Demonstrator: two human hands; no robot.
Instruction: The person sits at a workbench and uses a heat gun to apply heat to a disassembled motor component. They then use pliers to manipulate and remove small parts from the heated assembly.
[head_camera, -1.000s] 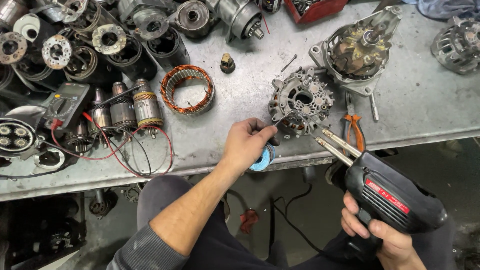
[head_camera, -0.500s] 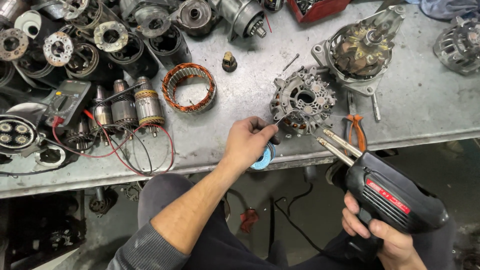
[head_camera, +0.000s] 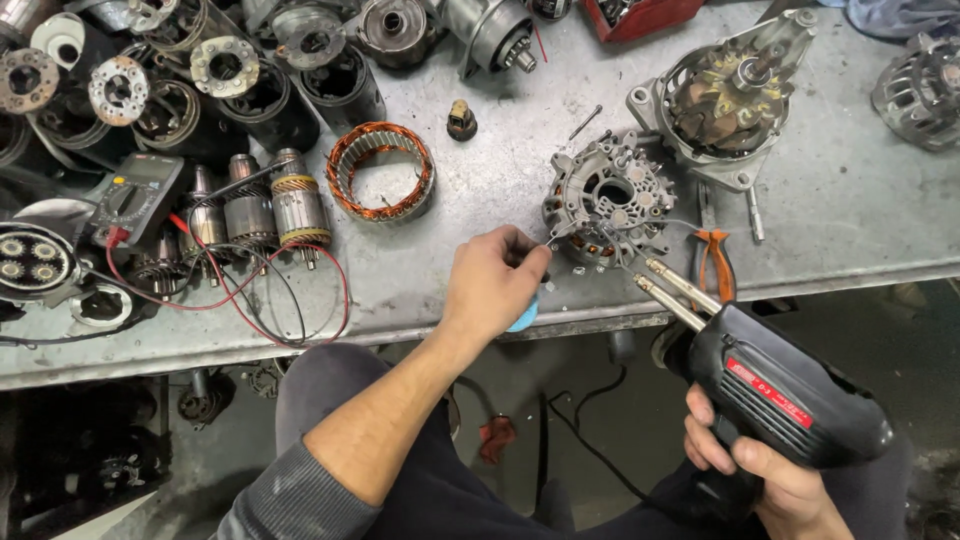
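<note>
Partly hidden: solder wire (head_camera: 556, 236) in left hand (head_camera: 492, 280).

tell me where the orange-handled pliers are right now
In the head view, the orange-handled pliers lie on the metal bench at the right, just right of the rectifier plate and above the soldering gun.

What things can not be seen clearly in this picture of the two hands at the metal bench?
Head view only:
- The left hand pinches something thin; too small to name.
- A blue object is mostly hidden under that hand.
- The soldering gun tip at the rectifier plate is too fine to judge contact.
- The right hand is cut off by the bottom edge.
- The grey housing is cut off by the right edge.
</note>
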